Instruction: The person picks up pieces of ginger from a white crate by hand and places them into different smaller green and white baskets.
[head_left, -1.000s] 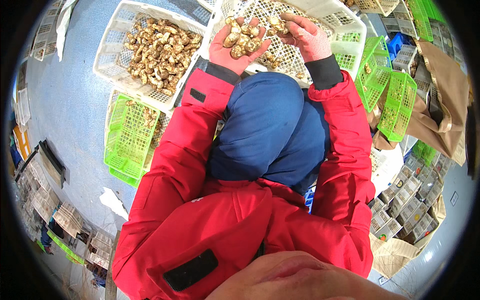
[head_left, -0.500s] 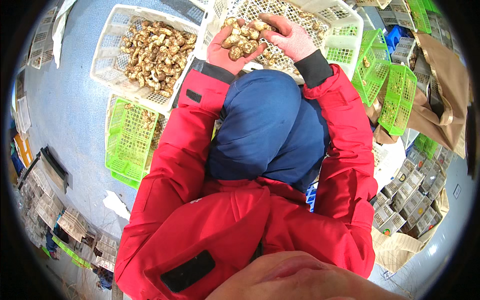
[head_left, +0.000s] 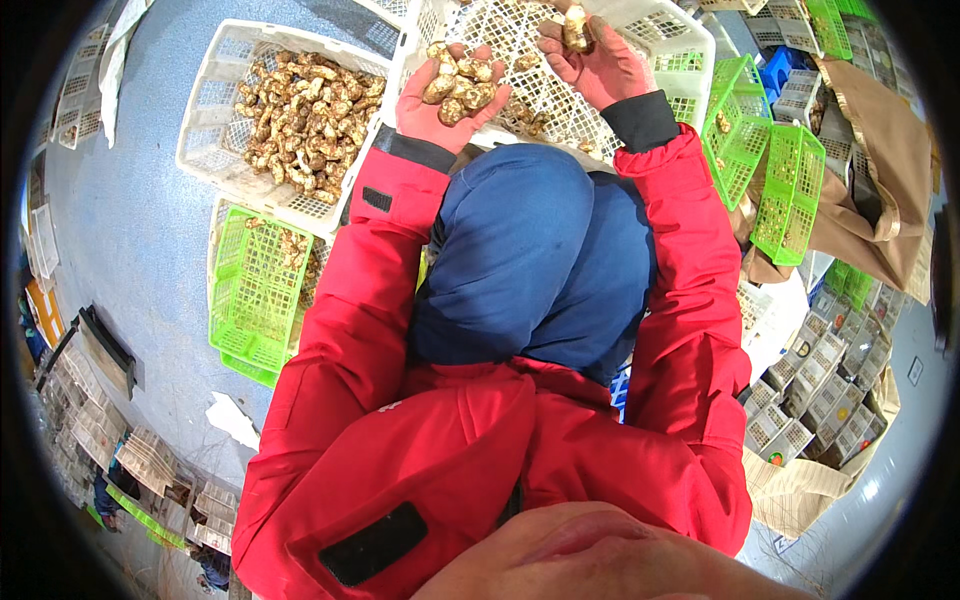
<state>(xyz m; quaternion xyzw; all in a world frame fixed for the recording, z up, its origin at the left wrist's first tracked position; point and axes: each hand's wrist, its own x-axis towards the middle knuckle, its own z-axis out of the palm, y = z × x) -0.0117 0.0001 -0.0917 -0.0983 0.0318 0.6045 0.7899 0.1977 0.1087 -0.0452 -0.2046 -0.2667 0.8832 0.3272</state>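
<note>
My left hand [head_left: 425,115] is cupped, palm up, around several dirt-flecked pale brown mushrooms [head_left: 462,85]. It is over the near left side of a white plastic mesh crate [head_left: 655,28] in front of my knees. On the right, my right hand [head_left: 612,76] grips a single mushroom [head_left: 577,32] between thumb and fingers, above the same crate. A few loose mushrooms [head_left: 526,62] lie on that crate's floor. At the left a second white crate [head_left: 205,105] holds a large heap of similar mushrooms [head_left: 312,125].
Below the left crate are green mesh baskets [head_left: 250,290], with mushrooms beside them. More green baskets [head_left: 790,195] stand at the right, near a brown cloth [head_left: 880,150]. Stacked small baskets [head_left: 825,385] fill the lower right. A white scrap [head_left: 233,418] lies on the blue floor.
My right hand has moved away from the left, up and to the right, with one mushroom. My left hand has shifted slightly left and down, still cupping its mushrooms.
</note>
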